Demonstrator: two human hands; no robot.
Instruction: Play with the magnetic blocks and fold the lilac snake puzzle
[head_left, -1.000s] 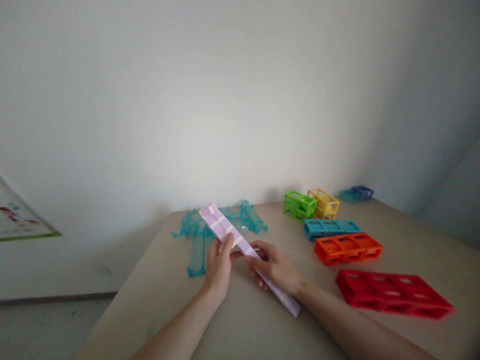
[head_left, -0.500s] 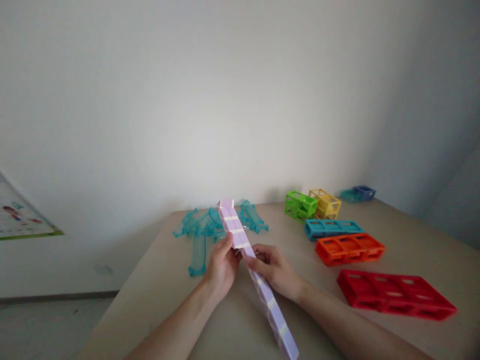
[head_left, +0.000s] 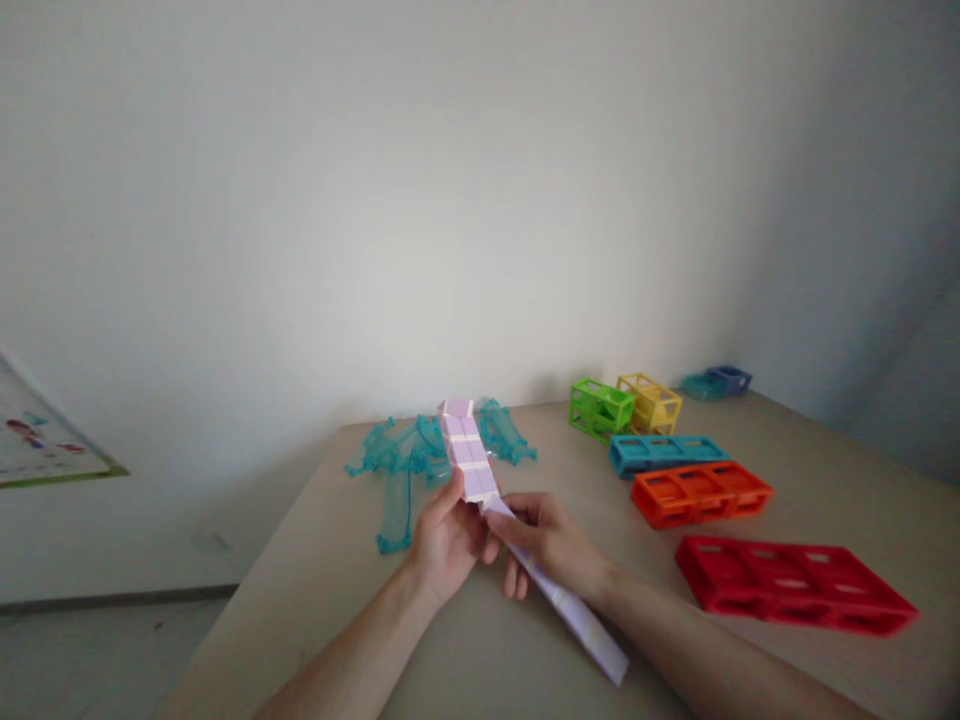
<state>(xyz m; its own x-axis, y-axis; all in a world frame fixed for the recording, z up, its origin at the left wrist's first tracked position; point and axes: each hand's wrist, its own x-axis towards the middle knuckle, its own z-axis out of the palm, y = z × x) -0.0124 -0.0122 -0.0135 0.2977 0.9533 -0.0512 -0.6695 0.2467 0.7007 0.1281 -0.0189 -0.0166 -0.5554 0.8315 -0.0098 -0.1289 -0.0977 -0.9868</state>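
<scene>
A long purple folded strip (head_left: 471, 452) with pale bands across it slants through the middle, its far part wider than its near tail. My left hand (head_left: 445, 537) is closed on the wider part, thumb along its side. Around the narrower tail, just below the join, my right hand (head_left: 551, 545) is closed with the thumb on top. The tail runs on under the right wrist towards the near edge of view. Some fingers of both hands are hidden behind the strip. Beyond it lie several translucent teal track-like pieces (head_left: 397, 500) on the table.
On the right of the table (head_left: 315, 600) stand red (head_left: 791, 585), orange (head_left: 701, 495) and blue (head_left: 667, 455) open frames. Green (head_left: 601, 410) and yellow (head_left: 651, 405) frames stand behind them. A dark blue piece (head_left: 729, 380) sits in the far right corner, near the wall (head_left: 480, 200).
The tail of the strip has swung right and up at its near end, bending at the join. My right hand has turned with it, and its lower fingers now show.
</scene>
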